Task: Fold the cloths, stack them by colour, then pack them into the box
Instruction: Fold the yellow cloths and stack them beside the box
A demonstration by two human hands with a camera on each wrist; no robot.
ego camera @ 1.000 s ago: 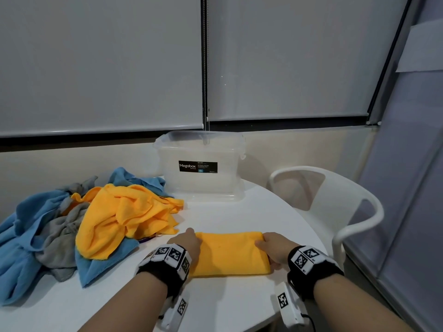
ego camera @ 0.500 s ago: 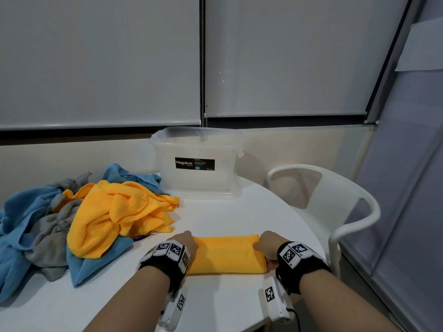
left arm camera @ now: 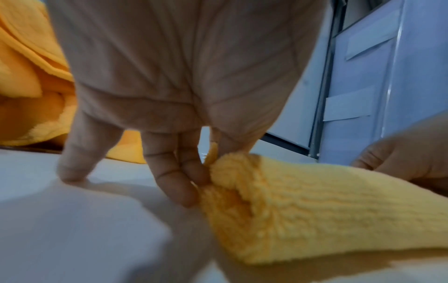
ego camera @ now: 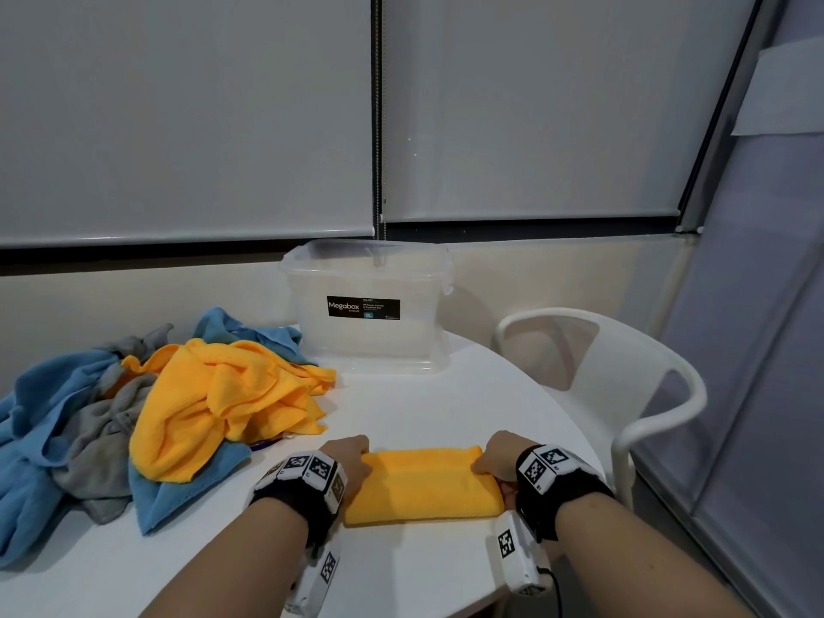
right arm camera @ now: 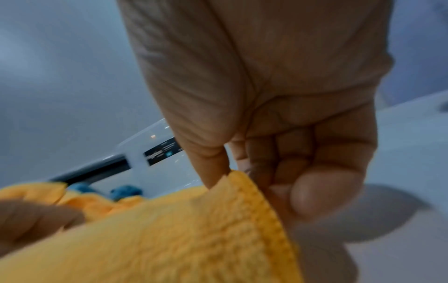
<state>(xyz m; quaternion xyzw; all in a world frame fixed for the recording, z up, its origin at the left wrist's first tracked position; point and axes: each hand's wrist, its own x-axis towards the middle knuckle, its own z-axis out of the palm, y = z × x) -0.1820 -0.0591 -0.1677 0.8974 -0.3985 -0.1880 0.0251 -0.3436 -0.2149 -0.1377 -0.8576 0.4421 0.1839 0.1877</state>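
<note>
— Nearest, at the worktop's [ego camera: 446,421] near edge?
— One folded yellow cloth [ego camera: 423,486], lying flat as a long rectangle. Left hand [ego camera: 345,461] pinches its left end, thumb and fingers [left arm camera: 174,183] closed on the fabric; little finger rests on the bare worktop. Right hand [ego camera: 501,457] grips the right end, fingers [right arm camera: 290,172] curled round the hem.
— Next item?
— Left side of the worktop: one loose heap, unfolded. Yellow cloths [ego camera: 214,403] on top, grey cloth [ego camera: 98,434] and blue cloths [ego camera: 40,412] beneath and around.
— Far edge?
— One clear plastic box [ego camera: 370,305], lidless, black label facing forward, standing just beyond the heap.
— Off the worktop?
— One white chair [ego camera: 624,394], beside the right edge.
</note>
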